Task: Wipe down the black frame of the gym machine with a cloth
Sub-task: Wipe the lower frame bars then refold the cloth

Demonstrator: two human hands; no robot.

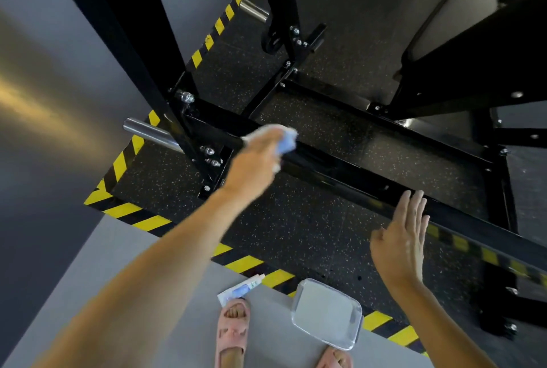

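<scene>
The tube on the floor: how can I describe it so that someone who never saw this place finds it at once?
Follow the yellow-black tape along the near edge of the mat. On the grey floor, just beyond the left pink slipper, lies the tube, its cap reaching the tape. Unlike the clear square tray on its right, it is narrow, white and blue.

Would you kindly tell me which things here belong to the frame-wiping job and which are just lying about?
For the job: cloth, held in the left hand; black frame bar; right hand, open by the bar.
Lying about: tube and clear container on the grey floor.
</scene>
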